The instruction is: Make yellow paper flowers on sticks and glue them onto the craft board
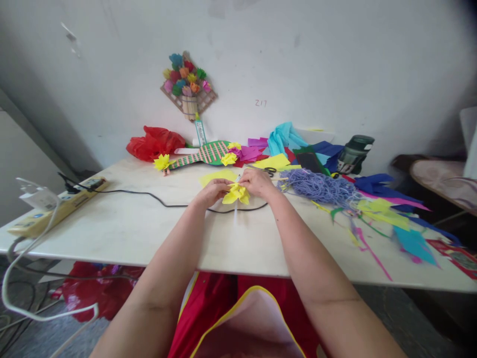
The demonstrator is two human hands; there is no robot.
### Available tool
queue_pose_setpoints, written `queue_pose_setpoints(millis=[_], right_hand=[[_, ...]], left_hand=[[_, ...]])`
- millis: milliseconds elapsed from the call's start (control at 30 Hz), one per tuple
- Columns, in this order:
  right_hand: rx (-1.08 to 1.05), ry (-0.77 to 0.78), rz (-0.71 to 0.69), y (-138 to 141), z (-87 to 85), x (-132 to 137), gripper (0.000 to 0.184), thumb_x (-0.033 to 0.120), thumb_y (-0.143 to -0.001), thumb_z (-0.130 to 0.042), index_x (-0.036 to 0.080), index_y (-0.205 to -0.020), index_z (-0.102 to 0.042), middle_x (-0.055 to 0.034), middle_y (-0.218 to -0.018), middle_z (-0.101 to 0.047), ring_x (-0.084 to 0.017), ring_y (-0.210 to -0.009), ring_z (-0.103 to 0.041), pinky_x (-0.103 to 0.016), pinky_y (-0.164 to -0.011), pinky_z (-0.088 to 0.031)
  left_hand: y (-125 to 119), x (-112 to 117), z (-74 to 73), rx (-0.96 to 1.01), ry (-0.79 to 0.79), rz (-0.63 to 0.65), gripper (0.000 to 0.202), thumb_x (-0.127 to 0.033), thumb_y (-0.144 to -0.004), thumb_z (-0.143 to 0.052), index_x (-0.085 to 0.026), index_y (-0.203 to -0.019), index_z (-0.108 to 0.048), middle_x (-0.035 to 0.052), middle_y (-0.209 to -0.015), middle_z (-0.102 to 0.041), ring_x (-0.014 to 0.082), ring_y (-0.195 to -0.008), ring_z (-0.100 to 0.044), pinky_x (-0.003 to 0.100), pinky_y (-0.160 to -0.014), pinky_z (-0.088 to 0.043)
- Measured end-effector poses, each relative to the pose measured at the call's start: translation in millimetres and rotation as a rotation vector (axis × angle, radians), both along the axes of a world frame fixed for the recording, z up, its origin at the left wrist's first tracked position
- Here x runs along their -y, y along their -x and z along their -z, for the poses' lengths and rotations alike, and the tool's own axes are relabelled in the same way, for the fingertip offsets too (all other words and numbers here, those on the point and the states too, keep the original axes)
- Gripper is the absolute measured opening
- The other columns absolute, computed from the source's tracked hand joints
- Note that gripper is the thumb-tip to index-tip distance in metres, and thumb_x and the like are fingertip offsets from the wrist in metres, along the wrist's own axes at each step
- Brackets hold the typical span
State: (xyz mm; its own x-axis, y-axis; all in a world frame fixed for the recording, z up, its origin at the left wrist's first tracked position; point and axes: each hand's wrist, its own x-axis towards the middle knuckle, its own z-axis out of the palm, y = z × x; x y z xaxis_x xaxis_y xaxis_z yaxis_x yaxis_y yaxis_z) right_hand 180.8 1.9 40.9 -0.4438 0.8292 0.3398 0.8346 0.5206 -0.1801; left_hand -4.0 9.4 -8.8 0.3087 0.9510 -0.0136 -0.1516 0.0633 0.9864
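A yellow paper flower [237, 194] is held between my two hands above the middle of the table. My left hand [216, 191] pinches it from the left, fingers closed on the paper. From the right, my right hand [256, 182] grips its upper edge with bent fingers. A thin pale strip hangs below the flower. Behind my hands lies a flat sheet of yellow paper [212, 177]. Scissors [270, 171] with black handles rest just beyond my right hand. Farther back is a green lute-shaped craft [216, 153] with pink strips and yellow flowers.
A tangle of purple string [320, 186] and coloured paper scraps cover the right side. A dark bottle [356, 154] stands behind them. At left lies a power strip [59, 209], its black cable [149, 193] crossing the table. A red plastic bag [154, 143] sits by the wall.
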Motion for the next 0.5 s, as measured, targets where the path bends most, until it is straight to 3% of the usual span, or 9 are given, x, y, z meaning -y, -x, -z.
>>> queue_pose_setpoints(millis=[233,500], right_hand=[[-0.044,0.0,-0.01,-0.5,-0.1,0.7,0.015,0.025,-0.081,-0.063,0.026,-0.087,-0.077,-0.0016,-0.102,-0.07,-0.018,-0.093,-0.061,-0.027,-0.067,-0.038],[-0.079,0.002,-0.024,-0.9,-0.4,2.1,0.012,0.023,-0.079,-0.065,0.023,-0.084,-0.076,-0.0014,-0.108,-0.067,-0.015,-0.088,-0.06,-0.026,-0.068,-0.039]], left_hand=[[0.0,3.5,-3.5,0.013,-0.019,-0.006,0.03,-0.029,-0.051,-0.082,-0.011,-0.071,-0.07,0.0062,-0.072,-0.068,0.0142,-0.066,-0.061,0.025,-0.063,-0.048],[1.4,-3.4,5.5,-0.033,-0.096,0.004,0.041,-0.041,-0.05,-0.085,-0.012,-0.074,-0.068,0.0046,-0.074,-0.067,0.014,-0.069,-0.061,0.029,-0.072,-0.049]])
